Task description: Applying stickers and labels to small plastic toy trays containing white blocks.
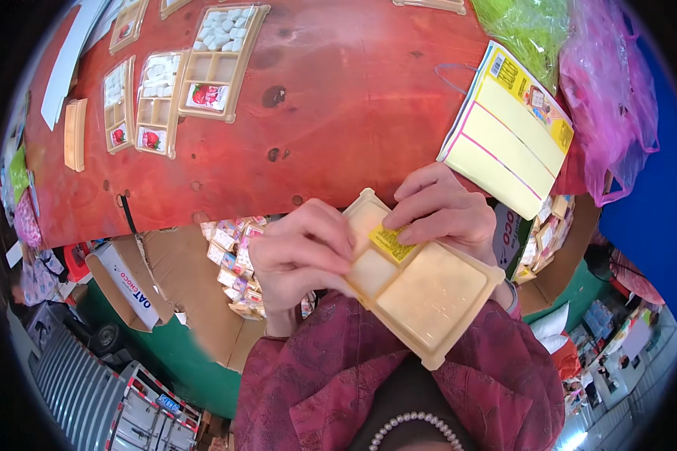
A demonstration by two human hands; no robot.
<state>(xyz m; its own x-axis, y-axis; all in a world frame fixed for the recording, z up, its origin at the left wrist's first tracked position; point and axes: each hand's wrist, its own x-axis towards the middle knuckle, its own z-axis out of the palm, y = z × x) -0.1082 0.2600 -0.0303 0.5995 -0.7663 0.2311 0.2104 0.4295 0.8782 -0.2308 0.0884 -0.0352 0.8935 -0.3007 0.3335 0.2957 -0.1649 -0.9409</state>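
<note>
A beige plastic compartment tray [432,297] is held up at a slant in front of my chest, past the near table edge. My left hand [305,252] grips its left side, fingers curled over the edge. My right hand [447,214] is bent over the tray's far right side, its fingertips on a small yellow printed sticker [387,243]. That sticker lies against one of the tray's small compartments; whether it is fully stuck down, I cannot tell. The large compartment, nearest my body, looks pale and shiny.
Filled trays with white pieces [222,60] lie on the red table [338,135] at the far left. A pale yellow pad [504,143] rests at its right, near pink [605,98] and green [523,30] plastic bags. Below the edge stand cardboard boxes [180,286] holding many small packets.
</note>
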